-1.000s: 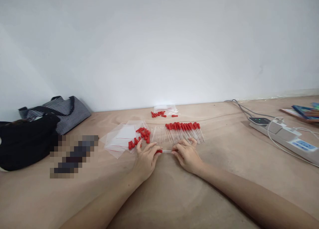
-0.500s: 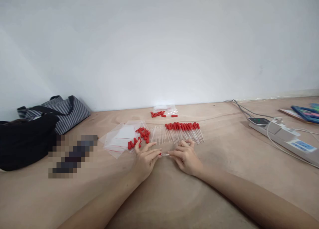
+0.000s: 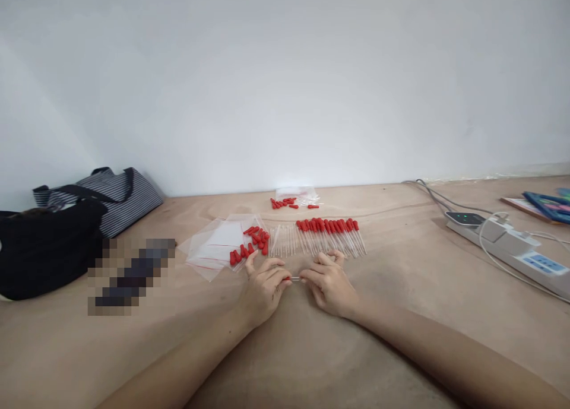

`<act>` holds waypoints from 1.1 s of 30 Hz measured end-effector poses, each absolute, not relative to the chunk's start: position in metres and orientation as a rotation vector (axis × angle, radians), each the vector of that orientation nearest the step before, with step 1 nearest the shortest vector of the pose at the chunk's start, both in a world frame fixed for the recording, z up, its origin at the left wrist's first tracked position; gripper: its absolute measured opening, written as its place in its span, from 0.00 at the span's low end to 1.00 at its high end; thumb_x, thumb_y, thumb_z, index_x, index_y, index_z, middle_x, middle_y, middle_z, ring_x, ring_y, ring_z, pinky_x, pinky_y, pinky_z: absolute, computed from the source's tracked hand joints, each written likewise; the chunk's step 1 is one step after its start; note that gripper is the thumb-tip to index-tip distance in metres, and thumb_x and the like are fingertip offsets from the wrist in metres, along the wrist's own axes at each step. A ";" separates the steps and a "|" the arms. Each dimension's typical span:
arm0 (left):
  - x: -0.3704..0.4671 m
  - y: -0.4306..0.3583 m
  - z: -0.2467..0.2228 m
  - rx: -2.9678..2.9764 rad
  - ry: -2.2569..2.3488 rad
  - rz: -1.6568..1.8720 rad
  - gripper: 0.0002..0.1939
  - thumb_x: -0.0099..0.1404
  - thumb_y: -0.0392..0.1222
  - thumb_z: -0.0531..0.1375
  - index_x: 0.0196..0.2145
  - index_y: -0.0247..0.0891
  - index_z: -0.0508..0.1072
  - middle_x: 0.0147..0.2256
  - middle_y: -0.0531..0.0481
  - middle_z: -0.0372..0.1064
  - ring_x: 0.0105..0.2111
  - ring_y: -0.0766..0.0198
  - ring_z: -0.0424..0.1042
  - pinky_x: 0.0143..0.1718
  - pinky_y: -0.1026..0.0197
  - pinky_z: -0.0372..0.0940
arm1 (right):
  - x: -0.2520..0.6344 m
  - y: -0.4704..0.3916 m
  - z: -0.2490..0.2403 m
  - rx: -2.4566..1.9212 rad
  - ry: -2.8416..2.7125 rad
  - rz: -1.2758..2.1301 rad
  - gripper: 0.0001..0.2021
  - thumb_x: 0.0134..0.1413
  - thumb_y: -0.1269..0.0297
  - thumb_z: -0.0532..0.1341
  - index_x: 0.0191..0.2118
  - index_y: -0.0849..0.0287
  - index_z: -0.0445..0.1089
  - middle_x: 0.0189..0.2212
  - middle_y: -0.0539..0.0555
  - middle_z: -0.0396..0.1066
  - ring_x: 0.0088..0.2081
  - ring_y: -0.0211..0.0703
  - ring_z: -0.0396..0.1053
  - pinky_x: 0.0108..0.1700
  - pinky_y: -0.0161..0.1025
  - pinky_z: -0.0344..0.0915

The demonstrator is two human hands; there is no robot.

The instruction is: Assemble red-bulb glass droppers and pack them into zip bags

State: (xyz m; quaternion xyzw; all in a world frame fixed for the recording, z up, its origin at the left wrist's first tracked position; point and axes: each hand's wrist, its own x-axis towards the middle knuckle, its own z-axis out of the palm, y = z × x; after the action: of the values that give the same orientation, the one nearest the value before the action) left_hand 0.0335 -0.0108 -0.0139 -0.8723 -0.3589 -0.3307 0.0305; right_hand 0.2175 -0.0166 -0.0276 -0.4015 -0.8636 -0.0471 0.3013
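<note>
My left hand (image 3: 266, 287) pinches a red rubber bulb (image 3: 287, 279), most of it hidden by the fingers. From the bulb a thin clear glass dropper tube (image 3: 295, 279) runs across to my right hand (image 3: 327, 283), whose fingertips are closed on its other end. Just beyond my hands lies a row of bare glass tubes (image 3: 284, 240). To their right, several droppers fitted with red bulbs (image 3: 332, 226) lie side by side. Loose red bulbs (image 3: 256, 238) are scattered beyond my left hand, partly on clear zip bags (image 3: 214, 243).
Against the wall sit more red bulbs (image 3: 280, 203) and a small clear bag (image 3: 294, 193) with tubes. A striped bag (image 3: 129, 204) and a black bag (image 3: 48, 251) stand at left, near a blurred-out item (image 3: 133, 278). A power strip (image 3: 507, 249) with cables lies at right.
The hands stay almost in place, still holding the bulb and tube between them. The whole view has shifted very slightly.
</note>
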 end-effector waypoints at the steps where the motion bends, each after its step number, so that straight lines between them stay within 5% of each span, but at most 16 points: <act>1: 0.034 -0.011 -0.014 -2.690 -1.096 -1.020 0.08 0.62 0.37 0.51 0.28 0.41 0.69 0.24 0.57 0.73 0.37 0.62 0.69 0.53 0.45 0.32 | 0.216 -0.016 -0.027 -1.074 -2.292 -0.111 0.09 0.50 0.72 0.52 0.31 0.57 0.69 0.24 0.50 0.68 0.33 0.39 0.57 0.42 0.44 0.41; 11: 0.034 -0.011 -0.013 -2.676 -1.100 -1.000 0.09 0.62 0.37 0.51 0.28 0.41 0.70 0.25 0.57 0.73 0.36 0.62 0.70 0.53 0.45 0.33 | 0.208 -0.014 -0.020 -1.189 -2.285 0.159 0.08 0.53 0.71 0.52 0.28 0.58 0.67 0.24 0.48 0.69 0.34 0.37 0.60 0.44 0.45 0.40; 18: 0.021 -0.004 -0.011 -2.566 -1.125 -0.963 0.11 0.59 0.49 0.55 0.38 0.44 0.70 0.40 0.49 0.72 0.43 0.55 0.66 0.54 0.44 0.33 | 0.215 -0.010 -0.017 -1.224 -2.276 0.059 0.08 0.55 0.69 0.51 0.30 0.56 0.67 0.28 0.48 0.71 0.37 0.39 0.62 0.48 0.49 0.37; 28: 0.014 -0.002 -0.010 -2.488 -1.190 -0.976 0.05 0.59 0.42 0.57 0.29 0.47 0.72 0.37 0.53 0.72 0.43 0.56 0.65 0.51 0.44 0.36 | 0.228 -0.010 -0.019 -1.131 -2.308 -0.016 0.07 0.54 0.63 0.54 0.29 0.56 0.68 0.26 0.49 0.70 0.38 0.40 0.62 0.50 0.50 0.33; 33: 0.009 0.002 -0.016 -2.490 -1.315 -0.845 0.15 0.57 0.44 0.57 0.44 0.46 0.67 0.45 0.46 0.68 0.46 0.52 0.62 0.50 0.42 0.38 | 0.230 -0.006 -0.019 -1.239 -2.201 -0.108 0.08 0.53 0.64 0.54 0.28 0.55 0.69 0.25 0.50 0.69 0.35 0.41 0.60 0.46 0.47 0.39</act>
State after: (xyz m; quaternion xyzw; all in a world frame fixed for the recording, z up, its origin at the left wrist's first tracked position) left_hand 0.0087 0.0022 -0.0159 -0.8427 -0.4450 -0.2859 0.1005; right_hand 0.2304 -0.0063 -0.0194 -0.4673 -0.8300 -0.0406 0.3017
